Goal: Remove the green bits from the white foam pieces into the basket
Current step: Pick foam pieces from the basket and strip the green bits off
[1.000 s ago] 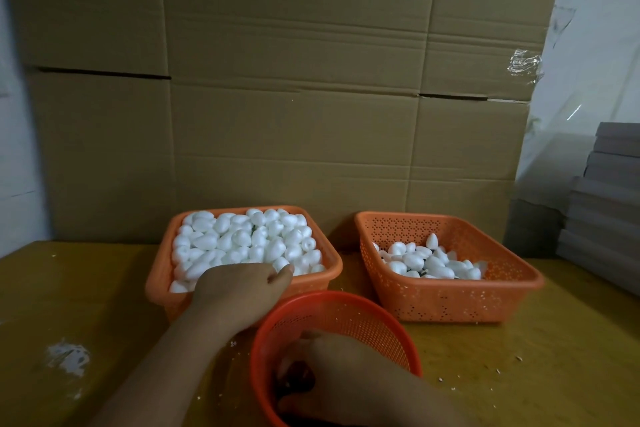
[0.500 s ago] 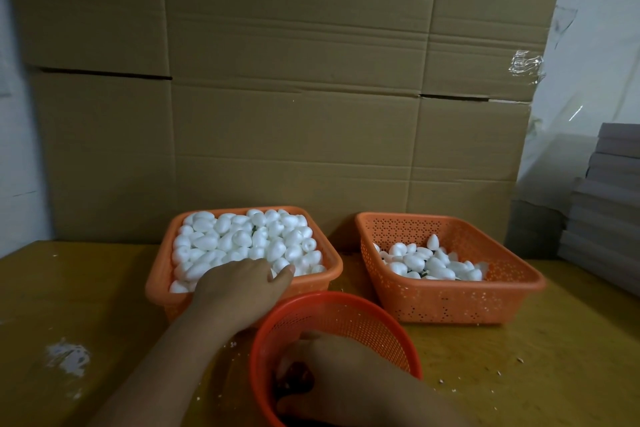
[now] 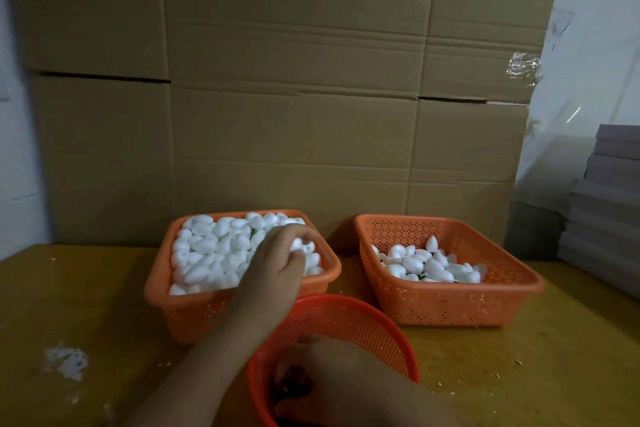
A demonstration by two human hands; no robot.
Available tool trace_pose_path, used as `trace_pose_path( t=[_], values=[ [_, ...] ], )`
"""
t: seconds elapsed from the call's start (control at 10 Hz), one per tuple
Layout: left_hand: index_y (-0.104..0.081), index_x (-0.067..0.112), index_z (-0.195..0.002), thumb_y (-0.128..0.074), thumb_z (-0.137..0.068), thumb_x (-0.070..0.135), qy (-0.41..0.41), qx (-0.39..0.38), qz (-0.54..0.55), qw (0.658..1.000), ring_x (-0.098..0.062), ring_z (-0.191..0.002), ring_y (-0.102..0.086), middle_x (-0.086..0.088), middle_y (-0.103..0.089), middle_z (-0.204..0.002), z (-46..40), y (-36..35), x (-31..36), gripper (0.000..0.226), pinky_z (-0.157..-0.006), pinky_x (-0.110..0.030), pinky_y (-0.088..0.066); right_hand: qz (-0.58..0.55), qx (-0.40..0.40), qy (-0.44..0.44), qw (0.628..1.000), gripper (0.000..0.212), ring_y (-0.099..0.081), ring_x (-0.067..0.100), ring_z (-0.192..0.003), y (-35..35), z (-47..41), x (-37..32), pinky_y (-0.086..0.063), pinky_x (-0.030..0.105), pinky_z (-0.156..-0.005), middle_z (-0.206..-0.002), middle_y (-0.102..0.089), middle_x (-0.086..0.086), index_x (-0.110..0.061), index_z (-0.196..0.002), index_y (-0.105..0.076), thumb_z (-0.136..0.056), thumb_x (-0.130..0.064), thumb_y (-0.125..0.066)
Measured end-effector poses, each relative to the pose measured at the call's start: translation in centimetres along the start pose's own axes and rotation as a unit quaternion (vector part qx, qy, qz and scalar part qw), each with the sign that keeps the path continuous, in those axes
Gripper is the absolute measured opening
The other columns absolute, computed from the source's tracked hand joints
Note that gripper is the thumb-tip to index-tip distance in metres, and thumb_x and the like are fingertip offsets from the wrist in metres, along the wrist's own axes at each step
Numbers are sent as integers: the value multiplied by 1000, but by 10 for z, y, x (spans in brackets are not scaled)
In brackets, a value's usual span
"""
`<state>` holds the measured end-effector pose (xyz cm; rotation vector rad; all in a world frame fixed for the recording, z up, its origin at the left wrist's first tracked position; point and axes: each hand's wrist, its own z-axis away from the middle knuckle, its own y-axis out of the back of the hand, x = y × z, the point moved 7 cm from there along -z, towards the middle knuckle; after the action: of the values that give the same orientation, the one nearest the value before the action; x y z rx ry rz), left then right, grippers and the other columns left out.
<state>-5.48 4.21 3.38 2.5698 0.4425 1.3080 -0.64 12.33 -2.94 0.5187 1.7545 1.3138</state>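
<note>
backdrop: cardboard boxes (image 3: 294,97) filled the frame's upper centre before me | right edge: stacked grey boards (image 3: 606,211) | lower left: white smear (image 3: 65,362) on my yellow table (image 3: 86,288)

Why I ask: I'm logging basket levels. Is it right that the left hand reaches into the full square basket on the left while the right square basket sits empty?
Not quite. The head view shows the right square basket holds a small heap of white foam pieces, not nothing. The left hand does reach into the full left basket.
</note>
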Motion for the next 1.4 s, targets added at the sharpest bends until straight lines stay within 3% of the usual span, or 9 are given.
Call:
trace_pose_path(
  t=[0.1, 0.2, 0.3, 0.5, 0.7, 0.8, 1.0, 1.2, 1.4],
  values=[
    [-61, 47, -97, -57, -94, 7, -19, -24, 26, 999, 11, -94, -58, 32, -64, -101, 9, -22, 8, 41, -82, -11, -44, -18, -33, -26, 999, 36, -54, 15, -116, -8, -3, 9, -42, 23, -98, -124, -62, 8, 0, -119, -63, -98, -27, -52],
    [-63, 48, -98, -65, -92, 16, -35, -37, 14, 999, 8, -89, -62, 32, -65, -99, 20, -37, 4, 32, -79, -17, -48, 13, -26, -28, 999, 31, -52, 5, -75, -8, 3, 5, -41, 19, -63, -77, -56, -10, -16, -98, -66, -91, -45, -58],
    [-64, 47, -101, -68, -89, 27, -34, -38, 3, 999, 0, -90, -65, 25, -67, -99, 23, -39, -1, 23, -80, -24, -53, 50, -27, -23, 998, 38, -52, 11, -71, -13, 4, 9, -42, 26, -66, -80, -59, 1, -12, -95, -66, -90, -49, -56],
    [-59, 47, -89, -66, -86, 46, -57, -30, -49, 997, 6, -88, -62, 29, -64, -92, 24, -38, 2, 7, -71, -11, -46, 31, -26, -29, 999, 38, -54, 16, -74, -14, 4, 10, -44, 31, -68, -91, -66, 9, -11, -97, -66, -91, -48, -56],
    [-56, 38, -86, -46, -88, 59, -78, -19, -36, 996, -2, -69, -60, 21, -62, -77, 25, -36, 7, 23, -61, -16, -45, 34, -29, -35, 998, 40, -58, 19, -78, -16, 2, 11, -45, 31, -70, -95, -68, 10, -11, -99, -66, -91, -48, -56],
    [-55, 40, -89, -42, -87, 42, -57, -27, 10, 998, -8, -60, -56, 13, -60, -73, 26, -36, 5, 13, -57, -23, -46, 16, -22, -41, 999, 38, -55, 17, -76, -13, 3, 10, -42, 29, -69, -96, -67, 9, -11, -101, -65, -91, -47, -58],
    [-56, 40, -95, -63, -90, 17, -43, -30, 3, 999, -1, -90, -63, 21, -64, -95, 23, -39, -2, 24, -72, -16, -48, 15, -24, -37, 999, 36, -56, 20, -78, -11, 5, 6, -41, 28, -69, -96, -67, 10, -11, -100, -65, -92, -44, -57],
    [-53, 42, -98, -70, -88, 16, -38, 0, 26, 999, 2, -101, -63, 23, -65, -103, 20, -34, -9, 33, -84, -24, -53, -7, -24, -38, 999, 34, -63, 27, -91, -9, 6, 3, -41, 28, -70, -100, -67, 10, -10, -105, -64, -93, -41, -59],
    [-56, 48, -108, -67, -90, 13, -71, 15, 1, 997, 3, -106, -61, 25, -64, -109, 20, -31, -5, 41, -84, -18, -52, -15, -21, -42, 999, 34, -63, 29, -94, -7, 6, 2, -43, 29, -71, -102, -66, 11, -9, -107, -62, -93, -40, -60]
  ],
)
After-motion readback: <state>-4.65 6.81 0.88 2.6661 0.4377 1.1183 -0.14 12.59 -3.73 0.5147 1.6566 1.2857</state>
